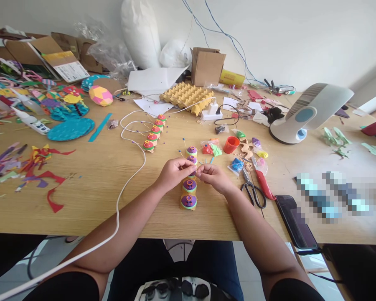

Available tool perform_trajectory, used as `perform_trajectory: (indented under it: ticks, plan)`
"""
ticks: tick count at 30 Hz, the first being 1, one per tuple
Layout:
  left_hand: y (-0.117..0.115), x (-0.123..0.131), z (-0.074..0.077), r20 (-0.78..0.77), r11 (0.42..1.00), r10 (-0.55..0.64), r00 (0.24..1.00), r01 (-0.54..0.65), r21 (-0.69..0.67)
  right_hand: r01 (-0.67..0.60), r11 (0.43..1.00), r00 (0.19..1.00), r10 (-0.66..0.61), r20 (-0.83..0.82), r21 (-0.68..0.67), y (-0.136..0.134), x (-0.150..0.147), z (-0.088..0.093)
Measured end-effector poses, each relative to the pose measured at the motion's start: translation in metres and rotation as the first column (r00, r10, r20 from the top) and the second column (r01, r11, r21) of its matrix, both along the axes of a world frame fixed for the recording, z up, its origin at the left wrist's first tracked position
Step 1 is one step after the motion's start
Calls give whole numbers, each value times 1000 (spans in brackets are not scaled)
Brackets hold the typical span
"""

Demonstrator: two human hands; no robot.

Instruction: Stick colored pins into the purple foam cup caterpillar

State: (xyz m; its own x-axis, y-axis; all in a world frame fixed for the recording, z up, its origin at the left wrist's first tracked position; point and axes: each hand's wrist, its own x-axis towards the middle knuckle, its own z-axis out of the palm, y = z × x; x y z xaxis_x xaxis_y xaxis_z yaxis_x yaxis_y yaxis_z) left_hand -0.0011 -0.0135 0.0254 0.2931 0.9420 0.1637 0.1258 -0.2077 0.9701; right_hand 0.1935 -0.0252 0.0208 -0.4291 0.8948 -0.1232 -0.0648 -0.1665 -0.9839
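Left hand (178,170) and right hand (212,175) are nearly meeting over the purple strip (189,186), grip unclear, bare tabletop (163,221) separating it from the near edge (150,238).

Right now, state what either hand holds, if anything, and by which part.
Cannot tell: left hand and right hand are close together over the purple bumpy cardboard strip; anything pinched is too small to discern.

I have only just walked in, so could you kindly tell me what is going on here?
Someone's left hand and right hand are close together over the middle of a purple-topped row of small bumps. Whatever they may be pinching is too small to make out. A similar red-topped row lies farther off, to the left, and scissors lie off to the right.
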Motion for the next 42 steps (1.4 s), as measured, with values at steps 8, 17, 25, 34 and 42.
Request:
perform_trajectory:
  ticks: [8,17,25,34,42]
  plan:
    - [0,-2,6,-72,987,83,994,-72,147,68,997,998,-69,5,37,3,4,-1]
    - [4,-9,2,-596,952,276,754,-128,279,422,905,907,-420,-41,48,19,11,-12]
    - [2,-2,-3,-693,967,237,681,-99,234,494,865,869,-494,-31,80,27,12,-18]
    - [12,-4,-10,-644,980,199,739,-127,156,482,873,873,-486,47,77,27,5,-15]
    - [13,-5,-14,-555,982,185,811,-137,128,443,875,878,-468,104,195,33,2,-25]
